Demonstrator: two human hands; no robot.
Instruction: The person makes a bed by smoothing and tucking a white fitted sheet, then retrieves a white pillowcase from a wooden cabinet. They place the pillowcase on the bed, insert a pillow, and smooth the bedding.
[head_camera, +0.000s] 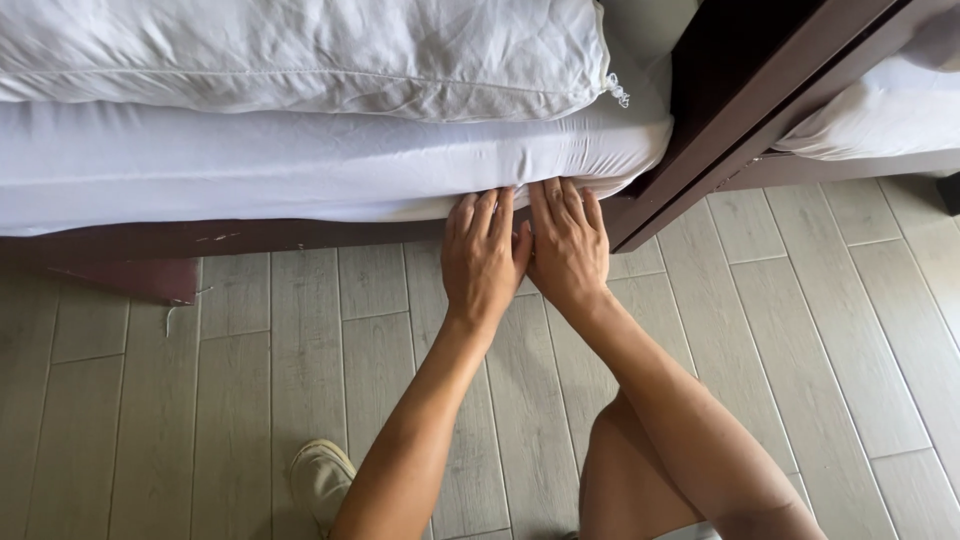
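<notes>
One pillow (300, 50) lies on one white sheet (300, 165) over the bed. Below the sheet's lower edge, two hands: left hand (483, 262), then right hand (568, 248), fingers straight, close together, tips pressing under that edge, gripping nothing.

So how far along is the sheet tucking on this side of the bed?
Looks done: the white sheet lies fairly smooth over the mattress side, and a pillow sits on top. In hand: the left hand and right hand press fingertips at the sheet's lower edge by the dark bed frame. Left: the edge near the corner looks bunched and untucked.
</notes>
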